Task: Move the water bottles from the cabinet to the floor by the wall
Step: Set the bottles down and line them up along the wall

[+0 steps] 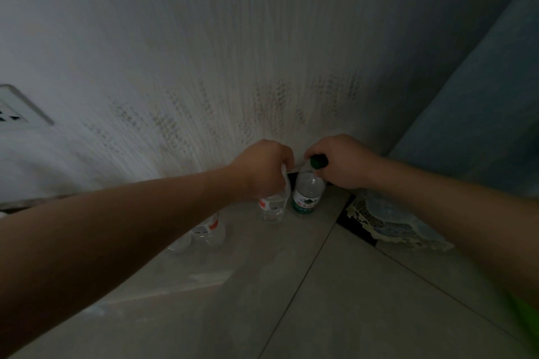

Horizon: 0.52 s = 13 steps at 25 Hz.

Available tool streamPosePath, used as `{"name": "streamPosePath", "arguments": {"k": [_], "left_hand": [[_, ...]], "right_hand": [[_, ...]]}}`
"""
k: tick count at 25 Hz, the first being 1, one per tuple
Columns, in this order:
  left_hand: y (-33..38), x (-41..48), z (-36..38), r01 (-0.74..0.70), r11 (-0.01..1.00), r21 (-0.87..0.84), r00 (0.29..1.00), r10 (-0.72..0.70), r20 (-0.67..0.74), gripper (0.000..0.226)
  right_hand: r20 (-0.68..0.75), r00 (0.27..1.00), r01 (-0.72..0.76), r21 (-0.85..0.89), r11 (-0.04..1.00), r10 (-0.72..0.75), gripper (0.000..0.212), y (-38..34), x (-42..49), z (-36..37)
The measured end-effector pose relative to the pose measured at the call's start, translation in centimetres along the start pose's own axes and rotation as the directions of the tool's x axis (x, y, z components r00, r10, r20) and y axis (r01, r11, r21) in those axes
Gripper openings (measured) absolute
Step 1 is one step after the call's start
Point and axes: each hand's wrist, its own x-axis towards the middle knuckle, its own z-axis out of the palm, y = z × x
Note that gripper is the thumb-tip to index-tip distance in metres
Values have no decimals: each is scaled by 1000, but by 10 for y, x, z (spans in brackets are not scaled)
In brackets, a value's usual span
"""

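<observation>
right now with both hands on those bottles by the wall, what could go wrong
1. The left hand holds the red-labelled bottle right beside the green-capped bottle in the right hand; letting go unevenly could knock one into the other.
2. More clear bottles sit under the left forearm, so pulling that arm back low might topple them.
3. The scene is dim, so judging whether the bases sit flat on the floor is harder.

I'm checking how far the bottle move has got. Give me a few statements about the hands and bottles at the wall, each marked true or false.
1. The right hand grips the green-capped bottle by its top. True.
2. The left hand is empty. False: it holds the red-labelled bottle at its neck.
3. Another clear bottle is by the wall, under the left forearm. True.
4. The two held bottles lie flat on the floor. False: both are upright.
</observation>
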Motion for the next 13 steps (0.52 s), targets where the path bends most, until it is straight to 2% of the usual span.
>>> {"name": "streamPosePath", "arguments": {"k": [7,13], "left_hand": [[-3,-1,4,93,996,17,996,-93,-18,42],[6,-6,0,224,973,54,973,-220,-64,61]], "right_hand": [[9,1000,-1,1,1000,1,45,-2,-3,-1],[18,1000,-15,-6,1000,15,46,-2,-3,-1]]}}
